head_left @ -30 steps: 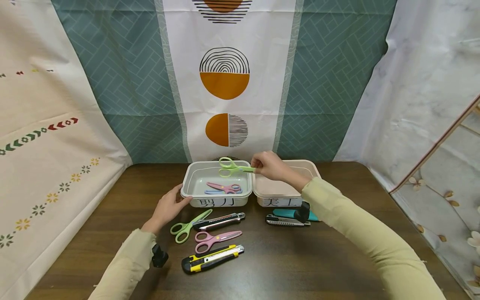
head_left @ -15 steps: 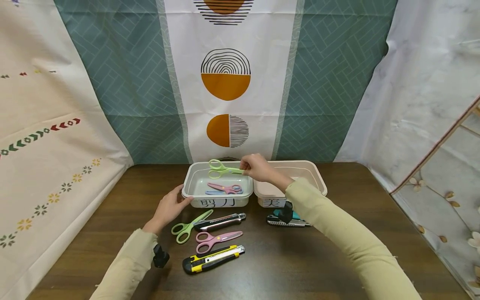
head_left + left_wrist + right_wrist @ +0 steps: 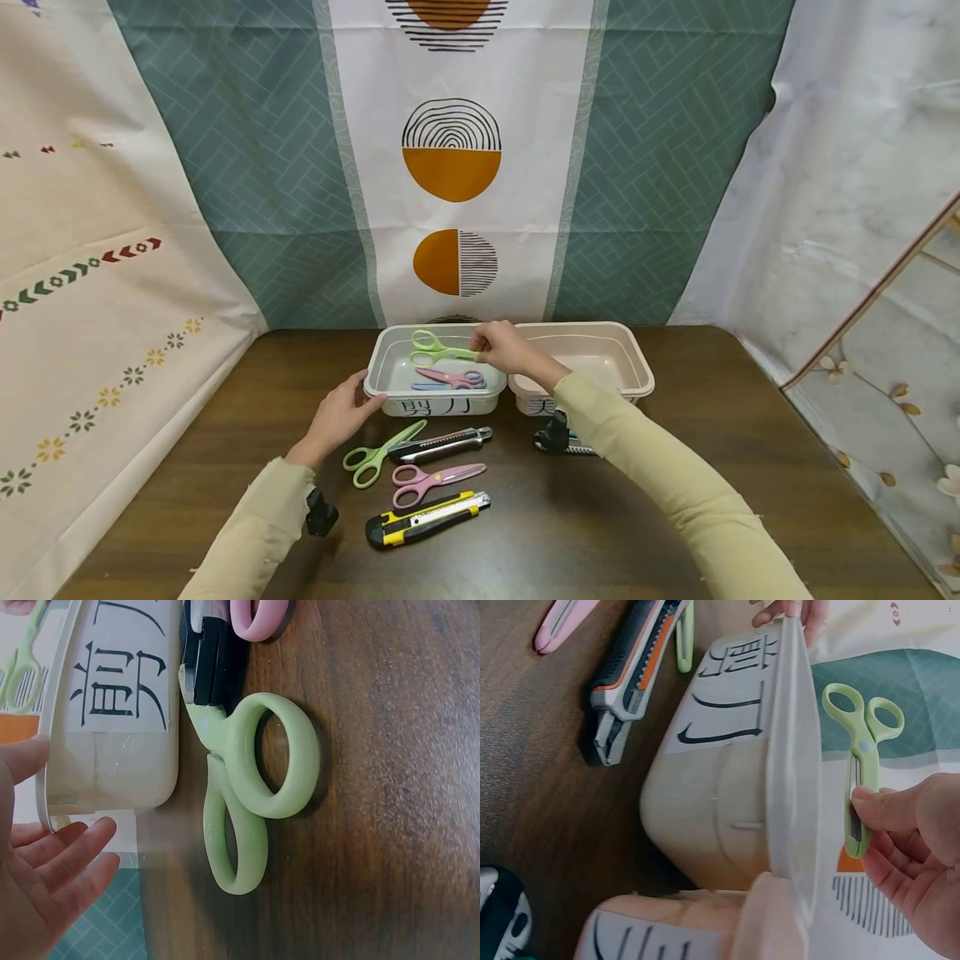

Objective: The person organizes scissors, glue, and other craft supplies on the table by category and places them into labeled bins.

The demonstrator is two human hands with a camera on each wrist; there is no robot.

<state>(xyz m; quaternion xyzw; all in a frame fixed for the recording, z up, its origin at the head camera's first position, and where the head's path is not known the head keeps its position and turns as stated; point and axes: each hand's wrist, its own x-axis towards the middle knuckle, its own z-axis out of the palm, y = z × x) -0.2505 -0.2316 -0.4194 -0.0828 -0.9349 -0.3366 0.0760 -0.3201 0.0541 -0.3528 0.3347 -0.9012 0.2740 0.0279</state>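
Note:
My right hand (image 3: 501, 347) pinches a pair of green scissors (image 3: 438, 348) by the blade end, handles pointing left, over the white plastic box (image 3: 374, 367). The right wrist view shows these green scissors (image 3: 864, 742) between thumb and fingers. Pink scissors (image 3: 450, 377) and blue scissors (image 3: 429, 386) lie in the box. My left hand (image 3: 339, 418) holds that box's front left corner; in the left wrist view its thumb is on the rim and the fingers (image 3: 79, 855) are around the corner. Below the box, another pair of green scissors (image 3: 285, 761) lies on the table.
A beige box (image 3: 641, 367) stands beside the white one. On the table (image 3: 600, 533) lie a black box cutter (image 3: 441, 445), pink scissors (image 3: 435, 478) and a yellow-black box cutter (image 3: 427, 518). Another cutter (image 3: 577, 447) lies partly hidden by the right wrist.
My right hand has moved left and down with the green scissors, from the gap between the boxes to over the white box. My left hand stays at the box corner.

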